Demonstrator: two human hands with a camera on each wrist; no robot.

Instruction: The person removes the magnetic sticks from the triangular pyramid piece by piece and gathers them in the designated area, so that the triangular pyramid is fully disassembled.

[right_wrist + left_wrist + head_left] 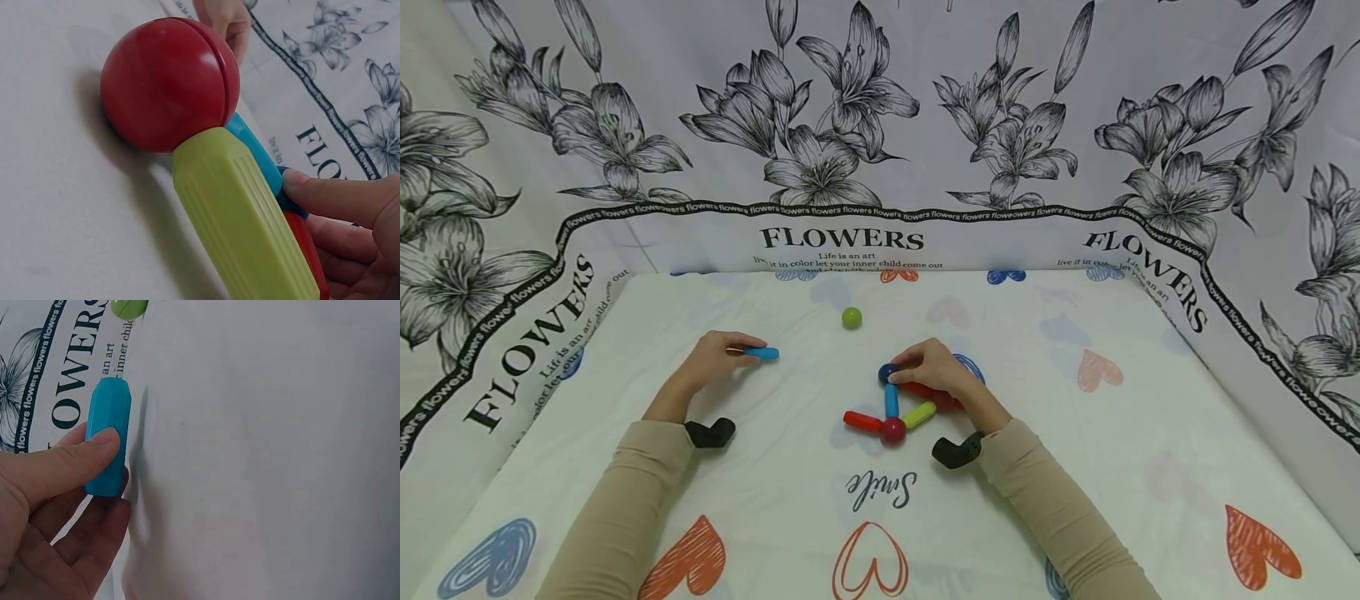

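Note:
My left hand pinches a light blue toy rod between thumb and fingers, off to the left of the other pieces. With thumb and fingers, my right hand grips a dark blue ball at the far end of a joined figure. From that ball a second light blue rod runs to a red ball. A red rod and a yellow-green rod also meet the red ball. Another red rod and a red piece lie partly hidden under my right hand.
A green ball sits alone farther back on the white cloth, which has printed hearts. A flower-printed curtain stands behind the table. Black wrist devices protrude beside both sleeves.

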